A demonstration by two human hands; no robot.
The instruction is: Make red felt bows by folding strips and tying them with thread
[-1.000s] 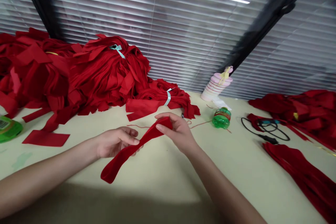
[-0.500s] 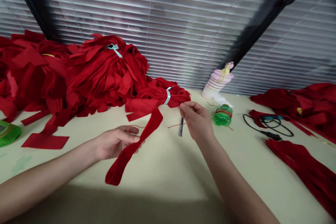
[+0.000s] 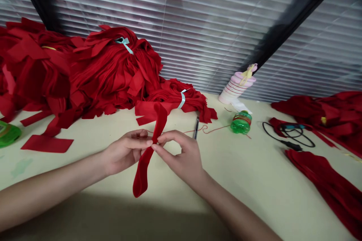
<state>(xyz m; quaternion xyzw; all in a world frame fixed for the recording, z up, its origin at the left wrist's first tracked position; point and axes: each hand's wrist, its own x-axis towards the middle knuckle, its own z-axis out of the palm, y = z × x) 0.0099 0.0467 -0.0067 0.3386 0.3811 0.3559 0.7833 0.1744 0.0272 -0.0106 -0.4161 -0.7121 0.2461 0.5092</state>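
Note:
A strip of red velvet ribbon [image 3: 143,171] is looped and pinched in at its middle, with one loop rising away from me and the other hanging toward me. My left hand [image 3: 127,150] grips the ribbon's middle from the left between thumb and fingers. From the right, the thumb and forefinger of my right hand [image 3: 181,154] close on the same spot. A thin red thread [image 3: 216,130] runs over the table from near the ribbon to a green plastic bottle piece [image 3: 241,122] with red thread around it. Behind my right hand lies a dark pen-like stick [image 3: 196,128].
Heaped red ribbon strips [image 3: 113,71] fill the back left, some tied with pale blue bands. A pink-white container [image 3: 237,87] stands by the blinds. At right lie a black cable [image 3: 294,141] and more red strips [image 3: 322,180]. A green object [image 3: 9,134] sits far left.
My right hand has come left and down from beyond the stick to the ribbon's middle. The ribbon, now narrowed there, is more upright. The view has shifted slightly.

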